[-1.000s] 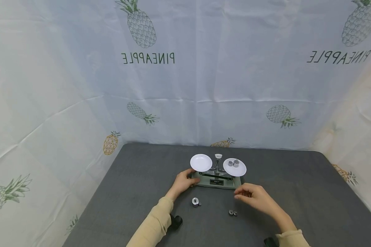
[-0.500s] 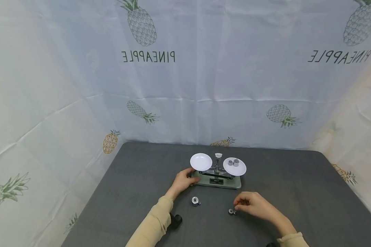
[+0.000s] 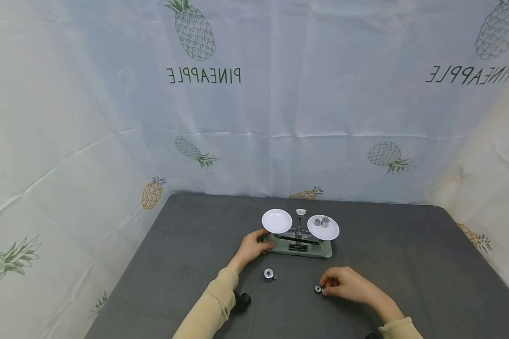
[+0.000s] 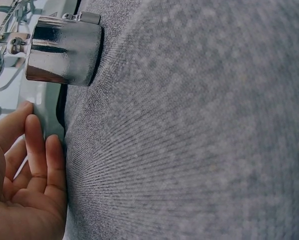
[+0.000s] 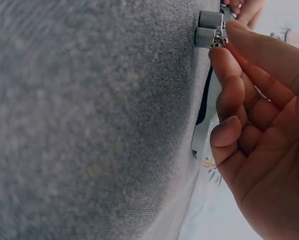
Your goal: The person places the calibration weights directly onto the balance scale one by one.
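Note:
A balance scale [image 3: 306,249] with a green base and two white pans stands toward the back of the table. My left hand [image 3: 251,247] grips the left end of its base, thumb in front. Two metal weights sit on the right pan [image 3: 330,230]; the left pan [image 3: 276,220] is bare. On the table, my right hand [image 3: 347,284] has thumb and forefinger round the knob of a small weight [image 5: 205,38]. A second small weight [image 5: 210,19] touches it. In the head view the fingers partly cover the pair.
A larger metal weight [image 3: 268,275] and a tiny one [image 3: 275,278] stand on the dark grey table [image 3: 186,263] in front of the scale. A black device [image 3: 242,301] is at the left wrist. A pineapple-print cloth [image 3: 254,103] hangs behind the table.
My right hand has come down and toward me, from beside the scale's right front corner to the two small weights. The left hand stays on the scale's base.

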Tool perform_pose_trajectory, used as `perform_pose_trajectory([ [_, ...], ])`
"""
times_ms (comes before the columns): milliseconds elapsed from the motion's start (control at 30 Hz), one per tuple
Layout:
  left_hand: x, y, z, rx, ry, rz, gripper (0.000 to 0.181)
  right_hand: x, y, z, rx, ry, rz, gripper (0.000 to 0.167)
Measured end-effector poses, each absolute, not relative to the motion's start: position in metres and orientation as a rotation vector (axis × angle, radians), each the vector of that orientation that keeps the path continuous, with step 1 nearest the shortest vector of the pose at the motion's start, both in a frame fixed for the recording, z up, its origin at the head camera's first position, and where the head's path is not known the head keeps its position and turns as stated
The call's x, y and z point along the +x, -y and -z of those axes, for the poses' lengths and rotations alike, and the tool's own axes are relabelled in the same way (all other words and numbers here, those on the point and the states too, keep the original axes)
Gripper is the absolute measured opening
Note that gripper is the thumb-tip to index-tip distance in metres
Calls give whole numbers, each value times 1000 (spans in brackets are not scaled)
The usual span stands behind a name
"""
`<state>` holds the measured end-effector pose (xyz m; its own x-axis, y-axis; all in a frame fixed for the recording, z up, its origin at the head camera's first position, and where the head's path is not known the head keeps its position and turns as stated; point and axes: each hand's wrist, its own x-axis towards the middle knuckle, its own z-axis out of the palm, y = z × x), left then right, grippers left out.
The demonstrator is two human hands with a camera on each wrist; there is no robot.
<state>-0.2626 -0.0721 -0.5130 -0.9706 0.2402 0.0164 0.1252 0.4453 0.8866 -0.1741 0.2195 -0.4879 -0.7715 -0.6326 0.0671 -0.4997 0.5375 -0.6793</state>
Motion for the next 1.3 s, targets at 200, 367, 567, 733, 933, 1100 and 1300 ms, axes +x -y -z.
perform_pose_trajectory([
  [200, -263, 72, 515, 338, -2581, -1562, 48, -174, -218, 488, -871, -2530, 1027, 12],
  [367, -263, 72, 514, 331, -2583, -1555, 48, -175, -219, 488, -863, -2531, 1007, 10],
  [567, -263, 73, 515, 337, -2580, -1554, 47, -175, -219, 490, -891, -2558, 984, 9],
  [733, -262, 73, 515, 334, -2578, -1550, 48, -174, -219, 490, -924, -2587, 992, 7],
  [933, -263, 73, 516, 333, -2581, -1544, 48, -173, -221, 483, -914, -2632, 1028, 6],
  [1100, -263, 73, 515, 334, -2578, -1550, 48, -174, -224, 473, -852, -2672, 1052, 8],
  [1300, -262, 73, 515, 338, -2579, -1555, 48, -177, -227, 459, -802, -2754, 1047, 13],
])
